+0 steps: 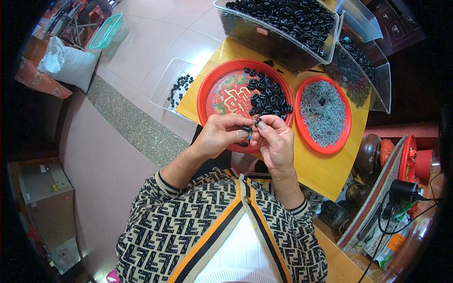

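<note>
Close together over the near rim of a round red tray [204, 104], my two hands work with fingertips pinched. My left hand [218, 136] is closed on a small black plastic piece [246, 128], rounded and elongated. In my right hand [273, 144], thumb and forefinger grip a small black two-holed plastic piece [258, 123]. A thin pale bit shows between the fingertips, too small to make out. Many loose black two-holed pieces [269, 94] lie on the right half of the tray. Part of the near rim is hidden by my hands.
On the yellow table [325, 177], a red oval tray [348, 127] holds many small grey spring-like pieces [323, 113]. Behind stand clear bins [283, 47] heaped with black parts. A clear box [163, 78] with black pieces is at the table's left. A white sack [71, 66] stands far left.
</note>
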{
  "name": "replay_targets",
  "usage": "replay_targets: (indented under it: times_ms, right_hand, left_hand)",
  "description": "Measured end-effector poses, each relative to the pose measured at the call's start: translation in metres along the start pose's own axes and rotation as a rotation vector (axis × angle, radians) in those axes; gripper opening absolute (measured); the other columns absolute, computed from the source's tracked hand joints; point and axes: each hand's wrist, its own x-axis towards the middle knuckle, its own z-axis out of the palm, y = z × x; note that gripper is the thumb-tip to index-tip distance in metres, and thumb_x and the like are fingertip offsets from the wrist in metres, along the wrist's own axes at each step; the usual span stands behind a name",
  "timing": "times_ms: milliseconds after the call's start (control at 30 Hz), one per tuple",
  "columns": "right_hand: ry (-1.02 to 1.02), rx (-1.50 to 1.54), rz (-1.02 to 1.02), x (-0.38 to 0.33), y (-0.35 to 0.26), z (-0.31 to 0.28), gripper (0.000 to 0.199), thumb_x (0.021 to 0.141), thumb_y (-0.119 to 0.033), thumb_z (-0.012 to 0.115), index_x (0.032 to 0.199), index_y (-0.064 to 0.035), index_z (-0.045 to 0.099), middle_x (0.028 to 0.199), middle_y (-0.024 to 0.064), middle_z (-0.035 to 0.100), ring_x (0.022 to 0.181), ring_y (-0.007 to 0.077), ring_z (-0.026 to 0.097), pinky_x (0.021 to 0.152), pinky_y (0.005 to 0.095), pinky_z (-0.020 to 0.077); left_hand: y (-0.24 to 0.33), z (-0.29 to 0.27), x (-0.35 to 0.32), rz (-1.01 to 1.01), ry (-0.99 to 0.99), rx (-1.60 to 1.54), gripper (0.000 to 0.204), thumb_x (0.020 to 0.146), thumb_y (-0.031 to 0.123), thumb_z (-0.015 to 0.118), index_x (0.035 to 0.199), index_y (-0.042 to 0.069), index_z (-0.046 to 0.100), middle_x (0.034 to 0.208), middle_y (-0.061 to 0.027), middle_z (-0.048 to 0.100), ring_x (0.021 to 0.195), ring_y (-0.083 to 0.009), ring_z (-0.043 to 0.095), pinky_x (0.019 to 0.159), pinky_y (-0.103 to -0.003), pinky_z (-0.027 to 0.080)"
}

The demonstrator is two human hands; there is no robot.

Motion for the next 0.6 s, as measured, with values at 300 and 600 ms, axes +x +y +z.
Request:
replay_targets:
  times_ms: [300, 600]
  right_hand:
    - [0.038, -0.14, -0.085, 0.001, 0.004, 0.005, 0.01, 0.081, -0.003, 0.054, 0.091, 0.0012, 0.053, 0.078, 0.008, 0.059, 0.059, 0.011, 0.057, 0.052, 0.0221, 0.0492]
    - [0.043, -0.095, -0.082, 0.003, 0.011, 0.008, 0.011, 0.082, -0.004, 0.054, 0.092, 0.0007, 0.053, 0.078, 0.0065, 0.059, 0.061, 0.01, 0.057, 0.053, 0.0218, 0.0503]
  left_hand:
    - [0.013, -0.006, 0.0, 0.271, -0.114, 0.733, 0.017, 0.079, -0.001, 0.054, 0.096, -0.002, 0.059, 0.083, -0.0055, 0.058, 0.072, -0.0095, 0.054, 0.066, -0.022, 0.044]
    - [0.004, 0.001, -0.004, 0.045, 0.065, -0.016, 0.022, 0.08, 0.0, 0.056, 0.101, -0.004, 0.054, 0.086, -0.0065, 0.059, 0.074, -0.011, 0.059, 0.066, -0.022, 0.05]
